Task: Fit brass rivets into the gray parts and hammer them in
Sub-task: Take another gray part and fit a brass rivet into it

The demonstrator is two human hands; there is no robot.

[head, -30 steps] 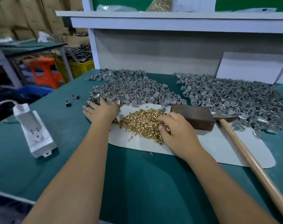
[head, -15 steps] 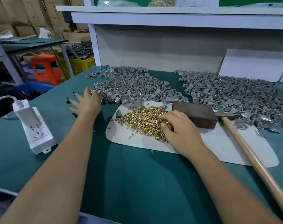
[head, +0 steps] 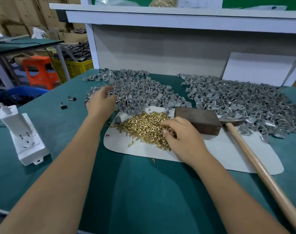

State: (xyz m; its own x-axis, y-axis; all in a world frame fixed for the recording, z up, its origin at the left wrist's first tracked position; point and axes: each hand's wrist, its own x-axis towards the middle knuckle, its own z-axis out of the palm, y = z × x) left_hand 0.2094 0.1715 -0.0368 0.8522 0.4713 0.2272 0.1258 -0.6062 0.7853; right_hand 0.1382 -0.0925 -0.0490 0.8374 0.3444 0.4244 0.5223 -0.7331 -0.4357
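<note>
A heap of brass rivets (head: 144,127) lies on a white mat (head: 228,154). My right hand (head: 182,139) rests on the heap's right side, thumb and fingers curled down into the rivets; whether they pinch one is hidden. My left hand (head: 100,103) reaches into the near-left edge of the left pile of gray parts (head: 144,92), fingers loosely bent and touching the parts. A second pile of gray parts (head: 236,98) spreads at the right. A single gray part (head: 117,119) sits on the mat's left corner. The hammer (head: 262,168) lies untouched beside a dark metal block (head: 198,120).
A white power strip (head: 25,137) sits on the green table at the left, and two small dark parts (head: 63,105) lie near it. A white shelf frame (head: 91,48) rises behind the piles. An orange stool (head: 41,71) and a yellow crate (head: 76,66) stand beyond the table.
My left hand left the mat's left corner, swung out left with spread fingers, then moved forward into the left gray pile. My right hand stayed on the rivets.
</note>
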